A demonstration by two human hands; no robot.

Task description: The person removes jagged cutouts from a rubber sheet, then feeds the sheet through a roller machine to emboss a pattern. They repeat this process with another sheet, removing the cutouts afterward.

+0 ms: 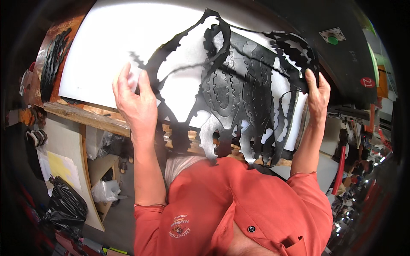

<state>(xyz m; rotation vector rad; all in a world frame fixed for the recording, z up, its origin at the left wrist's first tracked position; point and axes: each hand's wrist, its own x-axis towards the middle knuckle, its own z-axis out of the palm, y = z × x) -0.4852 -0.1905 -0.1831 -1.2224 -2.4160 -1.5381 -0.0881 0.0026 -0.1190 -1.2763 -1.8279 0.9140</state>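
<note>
Between the hands [136,104], blurry-edged black notched sheet [171,45]

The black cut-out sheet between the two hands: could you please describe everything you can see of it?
The black cut-out sheet is thin and looks bendable, perhaps rubber. Narrow strips with notched edges frame irregular openings, and its upper strips arch up, partly blurred. The left hand holds its left side, the right hand its right, over the white work surface. Its lower limit is hard to tell from the grooved dark pieces nearby.
</note>
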